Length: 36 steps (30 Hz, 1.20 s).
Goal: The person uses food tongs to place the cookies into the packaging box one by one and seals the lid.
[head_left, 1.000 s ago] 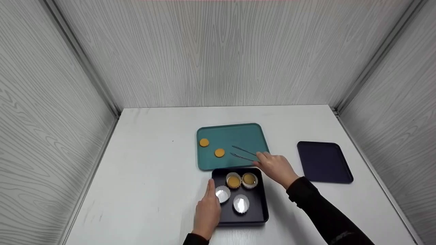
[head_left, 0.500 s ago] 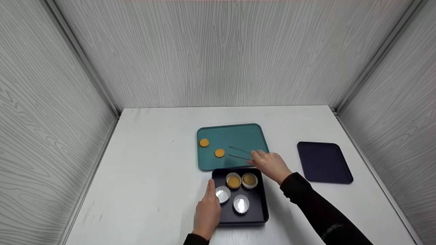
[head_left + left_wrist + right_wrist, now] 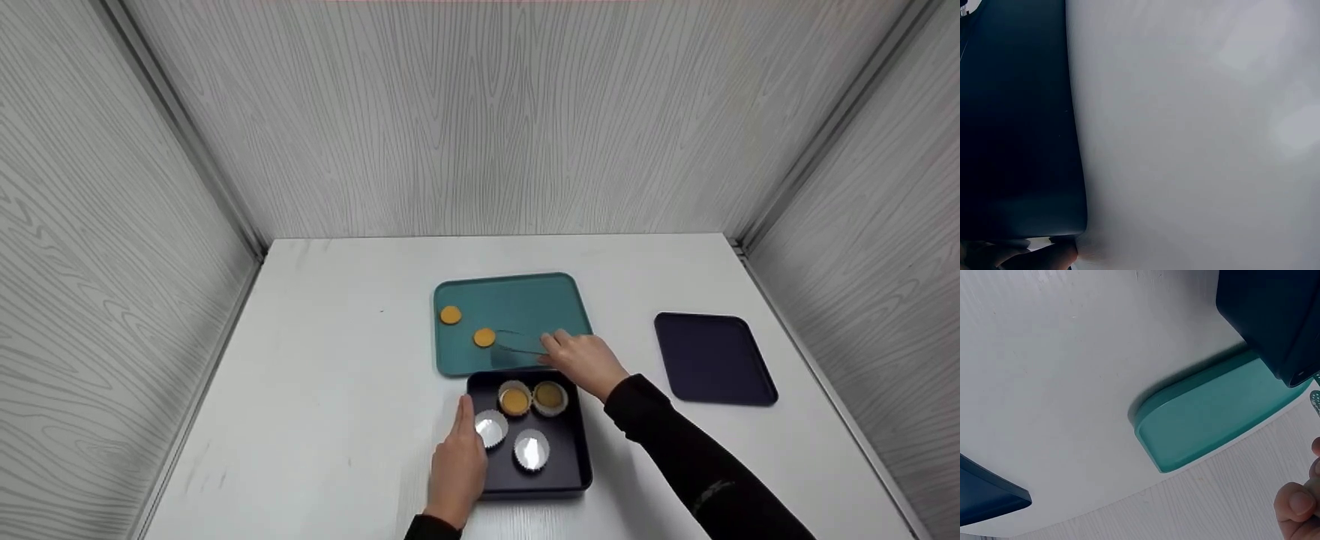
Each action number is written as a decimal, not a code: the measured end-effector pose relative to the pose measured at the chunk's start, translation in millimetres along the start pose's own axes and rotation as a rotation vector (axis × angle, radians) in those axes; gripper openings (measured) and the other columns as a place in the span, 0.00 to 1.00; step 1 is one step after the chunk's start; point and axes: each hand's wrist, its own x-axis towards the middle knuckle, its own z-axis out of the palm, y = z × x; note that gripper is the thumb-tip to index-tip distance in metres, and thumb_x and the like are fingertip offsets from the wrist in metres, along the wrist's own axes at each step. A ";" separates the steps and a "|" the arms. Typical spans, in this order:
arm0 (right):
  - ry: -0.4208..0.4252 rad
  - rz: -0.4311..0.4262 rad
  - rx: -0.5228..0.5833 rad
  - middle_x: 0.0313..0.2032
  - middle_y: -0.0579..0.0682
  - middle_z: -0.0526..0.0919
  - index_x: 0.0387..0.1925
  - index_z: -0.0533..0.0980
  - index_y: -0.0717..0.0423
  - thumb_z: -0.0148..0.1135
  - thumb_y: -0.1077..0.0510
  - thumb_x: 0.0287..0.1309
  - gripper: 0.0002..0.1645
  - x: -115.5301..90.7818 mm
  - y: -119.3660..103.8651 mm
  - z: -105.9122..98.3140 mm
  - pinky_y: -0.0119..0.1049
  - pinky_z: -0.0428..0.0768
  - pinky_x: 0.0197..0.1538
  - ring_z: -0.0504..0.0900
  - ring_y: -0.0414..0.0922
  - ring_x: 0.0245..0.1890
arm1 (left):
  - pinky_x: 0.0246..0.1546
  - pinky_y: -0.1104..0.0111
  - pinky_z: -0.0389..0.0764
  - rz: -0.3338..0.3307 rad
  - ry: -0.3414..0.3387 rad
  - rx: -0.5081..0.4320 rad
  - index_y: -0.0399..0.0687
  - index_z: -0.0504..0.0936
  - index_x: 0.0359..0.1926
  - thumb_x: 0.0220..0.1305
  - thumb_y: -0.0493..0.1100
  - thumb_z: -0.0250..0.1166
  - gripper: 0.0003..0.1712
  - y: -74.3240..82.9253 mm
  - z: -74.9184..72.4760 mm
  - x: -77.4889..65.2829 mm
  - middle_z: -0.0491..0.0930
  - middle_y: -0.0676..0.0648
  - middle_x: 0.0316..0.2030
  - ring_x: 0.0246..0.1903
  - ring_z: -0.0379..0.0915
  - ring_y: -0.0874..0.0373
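Observation:
My right hand grips a pair of slim metal tongs over the teal tray. The spread tips reach the right side of a round yellow biscuit; in the right wrist view perforated tips show at the edge. Further left on the tray lies a second biscuit. My left hand rests along the left wall of the dark square box, fingers straight. In the box stand white fluted cups, two at the back with a yellow biscuit in each.
A dark flat tray lies at the right of the white table. The teal tray sits directly behind the box. Pale wood-grain walls enclose the table at the back and both sides.
My right hand has moved left with the tongs, bringing their tips from the tray's middle to the nearer biscuit. The left hand, box and cups have stayed put.

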 end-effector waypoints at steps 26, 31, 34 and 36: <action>-0.088 -0.079 -0.073 0.31 0.52 0.80 0.45 0.80 0.60 0.71 0.53 0.61 0.17 19.0 -4.4 10.2 0.39 0.80 0.27 0.79 0.46 0.22 | 0.13 0.69 0.66 -0.031 -0.006 -0.026 0.33 0.62 0.75 0.72 0.33 0.56 0.33 -0.1 1.0 1.3 0.70 0.40 0.71 0.09 0.58 0.64; -0.079 -0.110 -0.127 0.30 0.51 0.79 0.42 0.80 0.58 0.71 0.52 0.63 0.14 22.8 -6.2 13.6 0.37 0.78 0.26 0.77 0.45 0.21 | 0.14 0.68 0.68 -0.026 -0.011 -0.022 0.32 0.62 0.75 0.72 0.33 0.56 0.33 -0.5 1.8 1.6 0.70 0.39 0.71 0.10 0.59 0.64; -0.070 -0.123 -0.166 0.28 0.50 0.78 0.40 0.79 0.58 0.70 0.52 0.64 0.13 24.6 -7.3 16.0 0.37 0.77 0.24 0.75 0.44 0.19 | 0.14 0.68 0.68 -0.021 -0.008 -0.018 0.32 0.62 0.75 0.72 0.32 0.56 0.33 -0.6 1.9 1.5 0.70 0.39 0.71 0.10 0.59 0.64; -0.069 -0.129 -0.188 0.27 0.50 0.78 0.40 0.80 0.57 0.68 0.52 0.65 0.12 25.4 -8.0 17.3 0.36 0.76 0.23 0.74 0.44 0.18 | 0.14 0.68 0.69 -0.020 -0.005 -0.015 0.32 0.63 0.75 0.72 0.32 0.56 0.32 -0.5 1.8 1.2 0.70 0.39 0.71 0.10 0.59 0.64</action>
